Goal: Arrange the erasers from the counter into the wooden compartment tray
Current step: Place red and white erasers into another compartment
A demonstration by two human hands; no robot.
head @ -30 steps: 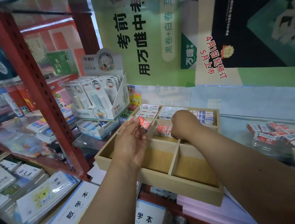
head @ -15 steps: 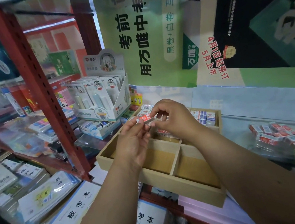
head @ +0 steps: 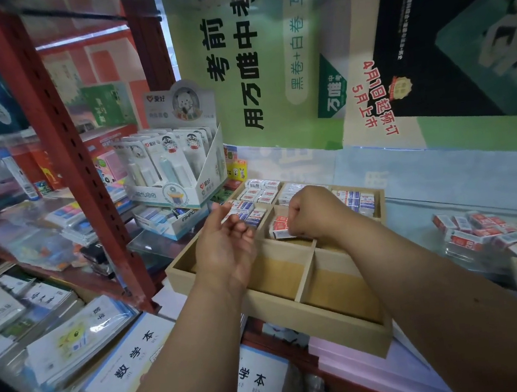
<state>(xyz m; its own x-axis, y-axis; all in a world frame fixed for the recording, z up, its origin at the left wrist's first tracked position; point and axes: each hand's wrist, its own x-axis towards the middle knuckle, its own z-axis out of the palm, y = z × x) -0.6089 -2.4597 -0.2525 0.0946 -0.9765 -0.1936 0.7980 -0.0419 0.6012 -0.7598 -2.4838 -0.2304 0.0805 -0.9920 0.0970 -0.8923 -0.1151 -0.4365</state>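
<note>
A wooden compartment tray [head: 277,314] sits in front of me, its far compartments filled with small boxed erasers [head: 258,194]. My right hand [head: 312,212] is down in the middle compartment, fingers curled on a red-and-white eraser [head: 280,227] among those lying there. My left hand [head: 226,246] hovers over the tray's left side, palm up, fingers relaxed and holding nothing. A loose pile of erasers [head: 480,230] lies on the glass counter at the right.
A white display box of carded stationery [head: 177,169] stands just behind the tray's left corner. A red metal shelf post [head: 61,147] rises at left, with notebooks [head: 83,338] stacked below. Posters cover the back wall. The two near compartments hold nothing.
My right hand took the red-and-white eraser from my left fingers and dropped back into the middle compartment with it. My left hand now holds nothing and has turned palm up.
</note>
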